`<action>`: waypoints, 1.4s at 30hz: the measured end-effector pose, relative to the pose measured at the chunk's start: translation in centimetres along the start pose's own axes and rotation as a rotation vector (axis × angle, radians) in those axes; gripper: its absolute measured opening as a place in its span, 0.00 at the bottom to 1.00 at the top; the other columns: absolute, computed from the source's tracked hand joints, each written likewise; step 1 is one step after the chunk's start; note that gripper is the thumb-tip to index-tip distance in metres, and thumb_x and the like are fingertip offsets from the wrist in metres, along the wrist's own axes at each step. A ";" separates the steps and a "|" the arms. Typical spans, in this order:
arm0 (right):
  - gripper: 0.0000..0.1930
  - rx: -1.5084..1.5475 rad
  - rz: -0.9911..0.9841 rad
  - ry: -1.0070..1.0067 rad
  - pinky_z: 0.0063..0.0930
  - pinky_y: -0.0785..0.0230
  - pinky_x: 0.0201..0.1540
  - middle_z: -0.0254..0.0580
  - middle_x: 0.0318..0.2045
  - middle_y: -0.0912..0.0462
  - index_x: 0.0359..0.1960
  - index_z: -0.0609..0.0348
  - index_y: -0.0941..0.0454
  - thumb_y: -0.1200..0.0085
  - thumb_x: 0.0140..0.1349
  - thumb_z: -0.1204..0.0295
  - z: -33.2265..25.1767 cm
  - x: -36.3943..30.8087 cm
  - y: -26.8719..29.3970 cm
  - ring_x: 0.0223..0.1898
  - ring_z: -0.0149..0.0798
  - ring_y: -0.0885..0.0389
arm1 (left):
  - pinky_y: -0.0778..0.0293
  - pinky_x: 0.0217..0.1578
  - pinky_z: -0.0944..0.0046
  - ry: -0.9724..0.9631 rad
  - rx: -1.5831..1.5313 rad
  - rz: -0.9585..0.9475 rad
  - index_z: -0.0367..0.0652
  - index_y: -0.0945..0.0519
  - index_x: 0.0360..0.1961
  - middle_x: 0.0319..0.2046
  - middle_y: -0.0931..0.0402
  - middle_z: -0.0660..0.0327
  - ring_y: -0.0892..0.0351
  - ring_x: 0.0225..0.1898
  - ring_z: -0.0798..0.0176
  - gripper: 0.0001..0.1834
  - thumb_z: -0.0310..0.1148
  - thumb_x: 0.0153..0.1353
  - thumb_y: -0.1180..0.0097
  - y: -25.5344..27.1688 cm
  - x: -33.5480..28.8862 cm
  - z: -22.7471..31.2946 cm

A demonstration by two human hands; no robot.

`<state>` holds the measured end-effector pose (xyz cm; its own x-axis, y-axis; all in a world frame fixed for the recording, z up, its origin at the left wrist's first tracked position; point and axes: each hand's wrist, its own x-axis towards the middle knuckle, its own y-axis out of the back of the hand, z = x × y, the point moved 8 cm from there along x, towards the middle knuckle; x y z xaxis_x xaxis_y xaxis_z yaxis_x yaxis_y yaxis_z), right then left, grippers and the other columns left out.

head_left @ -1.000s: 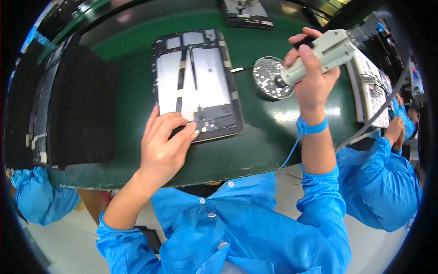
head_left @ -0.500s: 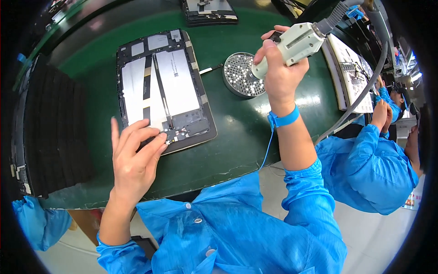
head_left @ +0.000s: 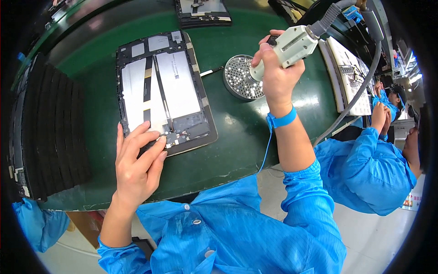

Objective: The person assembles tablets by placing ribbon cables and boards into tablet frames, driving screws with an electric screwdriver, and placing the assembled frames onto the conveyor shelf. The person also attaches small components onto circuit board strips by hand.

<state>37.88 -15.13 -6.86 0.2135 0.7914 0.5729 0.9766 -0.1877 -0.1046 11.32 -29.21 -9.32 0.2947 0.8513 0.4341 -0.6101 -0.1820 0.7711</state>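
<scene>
My left hand (head_left: 139, 162) lies with outstretched fingers on the near left corner of an opened tablet (head_left: 183, 77), touching it near its small circuit board. The tablet shows silver battery panels, a black frame and dark ribbon cables. My right hand (head_left: 279, 75) is wrapped round a pale electric screwdriver (head_left: 295, 45). Its front end is down at a round metal screw dish (head_left: 238, 81) with many small holes, right of the tablet. The bit's tip is too small to make out. A blue wrist strap (head_left: 284, 119) circles my right wrist.
A tall stack of dark tablet-like panels (head_left: 50, 132) stands at the left. Another opened device (head_left: 204, 13) lies at the far edge of the green table (head_left: 246, 137). A grey hose (head_left: 372, 82) hangs at the right, before a white tray (head_left: 351, 77). A co-worker in blue (head_left: 360, 173) sits at right.
My left hand's outer finger has drawn closer to the others, and the hand lies flatter on the tablet corner. The screwdriver stays at the dish. The view has shifted slightly.
</scene>
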 end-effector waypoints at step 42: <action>0.21 0.270 -0.526 -0.086 0.24 0.29 0.26 0.50 0.33 0.25 0.51 0.71 0.36 0.50 0.54 0.83 -7.6 -7.7 -16.0 0.23 0.31 0.24 | 0.44 0.61 0.39 0.048 -0.163 0.104 0.44 0.17 0.31 0.39 0.20 0.63 0.22 0.51 0.56 0.07 0.23 0.48 0.35 0.7 -0.7 -1.5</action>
<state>20.43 -22.68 -3.41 -0.3103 0.7845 0.5369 0.9211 0.3878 -0.0342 9.59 -29.18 -9.74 0.1909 0.8550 0.4822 -0.7475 -0.1918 0.6360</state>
